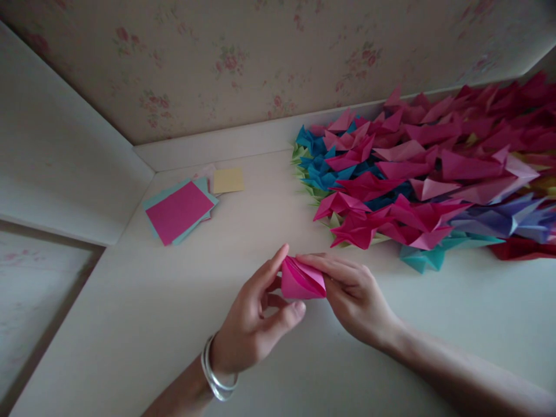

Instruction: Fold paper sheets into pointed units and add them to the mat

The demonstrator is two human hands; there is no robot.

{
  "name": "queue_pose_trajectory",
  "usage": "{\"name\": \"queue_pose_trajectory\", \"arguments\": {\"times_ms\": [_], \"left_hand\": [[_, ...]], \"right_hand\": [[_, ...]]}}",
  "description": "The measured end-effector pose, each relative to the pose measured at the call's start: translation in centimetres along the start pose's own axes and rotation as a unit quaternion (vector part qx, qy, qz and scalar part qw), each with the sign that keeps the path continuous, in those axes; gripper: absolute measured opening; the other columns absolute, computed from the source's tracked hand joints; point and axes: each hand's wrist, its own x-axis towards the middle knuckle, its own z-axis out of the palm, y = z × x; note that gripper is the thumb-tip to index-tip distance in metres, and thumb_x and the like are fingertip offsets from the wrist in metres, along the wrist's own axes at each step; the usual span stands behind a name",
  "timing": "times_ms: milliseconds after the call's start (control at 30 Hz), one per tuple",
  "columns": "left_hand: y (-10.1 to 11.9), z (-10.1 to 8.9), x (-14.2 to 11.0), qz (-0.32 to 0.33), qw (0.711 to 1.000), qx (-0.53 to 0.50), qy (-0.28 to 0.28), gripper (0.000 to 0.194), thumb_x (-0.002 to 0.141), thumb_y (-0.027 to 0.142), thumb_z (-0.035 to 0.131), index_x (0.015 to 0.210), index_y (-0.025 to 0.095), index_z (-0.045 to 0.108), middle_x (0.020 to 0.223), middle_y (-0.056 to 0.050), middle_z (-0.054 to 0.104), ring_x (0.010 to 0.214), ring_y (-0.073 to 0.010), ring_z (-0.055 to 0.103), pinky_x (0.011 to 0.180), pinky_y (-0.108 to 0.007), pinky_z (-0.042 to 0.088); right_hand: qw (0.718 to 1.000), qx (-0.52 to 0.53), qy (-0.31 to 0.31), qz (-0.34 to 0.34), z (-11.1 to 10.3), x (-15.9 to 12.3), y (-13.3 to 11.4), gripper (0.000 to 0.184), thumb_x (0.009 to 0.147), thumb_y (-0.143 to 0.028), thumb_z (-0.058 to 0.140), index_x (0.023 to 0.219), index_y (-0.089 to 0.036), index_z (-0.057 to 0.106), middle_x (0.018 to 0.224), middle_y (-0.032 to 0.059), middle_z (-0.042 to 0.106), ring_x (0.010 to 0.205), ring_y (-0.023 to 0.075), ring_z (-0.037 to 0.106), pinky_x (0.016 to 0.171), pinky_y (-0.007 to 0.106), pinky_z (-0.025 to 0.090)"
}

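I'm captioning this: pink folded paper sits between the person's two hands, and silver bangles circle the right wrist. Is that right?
Not quite: the silver bangles circle the left wrist, as the head view shows. The pink folded paper does sit between the left hand and the right hand.

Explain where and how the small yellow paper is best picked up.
Probably take the yellow paper by its right edge, coming from the right: it lies on the table, with the stack of coloured sheets close by its left side.
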Motion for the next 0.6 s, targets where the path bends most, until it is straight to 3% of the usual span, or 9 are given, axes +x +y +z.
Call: {"name": "queue_pose_trajectory", "arguments": {"times_ms": [67,167,233,333,600], "left_hand": [[0.07,0.06,0.04,0.003,1.000,0.019,-0.009,0.086,0.076,0.033,0.082,0.150,0.030,0.041,0.119,-0.009,0.063,0.081,-0.0178,0.065,0.070,-0.028,0.061],[0.21,0.20,0.23,0.005,0.999,0.041,0.024,0.069,0.086,0.043,0.070,0.148,0.028,0.045,0.113,-0.008,0.064,0.073,-0.0146,0.064,0.066,-0.027,0.061],[0.39,0.28,0.33,-0.003,0.996,0.067,0.054,0.057,0.094,0.042,0.060,0.147,0.027,0.046,0.098,-0.004,0.067,0.069,-0.0130,0.064,0.065,-0.025,0.060],[0.58,0.27,0.41,-0.014,0.994,0.076,0.073,0.055,0.093,0.038,0.062,0.145,0.025,0.049,0.081,0.001,0.067,0.066,-0.0120,0.064,0.065,-0.023,0.059],[-0.01,-0.09,0.71,0.007,0.993,0.028,0.116,0.031,0.088,0.031,0.070,0.117,0.019,0.063,0.081,-0.001,0.072,0.054,-0.0095,0.059,0.045,-0.018,0.051]], "right_hand": [[1.000,-0.008,0.001,0.000,0.04,-0.06,0.03,0.046,0.086,-0.001,0.049,0.117,-0.025,0.073,0.112,0.0063,0.077,0.093,0.0204,0.073,0.078,0.031,0.059],[1.000,-0.020,-0.009,-0.010,0.14,-0.19,0.10,0.047,0.087,-0.001,0.048,0.120,-0.025,0.072,0.114,0.0051,0.076,0.097,0.0202,0.073,0.082,0.030,0.059],[0.999,-0.021,-0.016,-0.022,0.19,-0.27,0.15,0.047,0.089,-0.002,0.049,0.122,-0.026,0.071,0.116,0.0045,0.076,0.100,0.0203,0.073,0.085,0.030,0.060],[0.998,-0.005,-0.028,-0.050,0.19,-0.35,0.16,0.047,0.090,-0.001,0.051,0.124,-0.026,0.070,0.121,0.0049,0.074,0.108,0.0209,0.072,0.092,0.031,0.058],[0.995,0.054,-0.087,-0.022,-0.13,-0.04,-0.57,0.050,0.086,0.002,0.055,0.121,-0.029,0.072,0.119,0.0033,0.075,0.107,0.0213,0.072,0.089,0.028,0.059]]}}
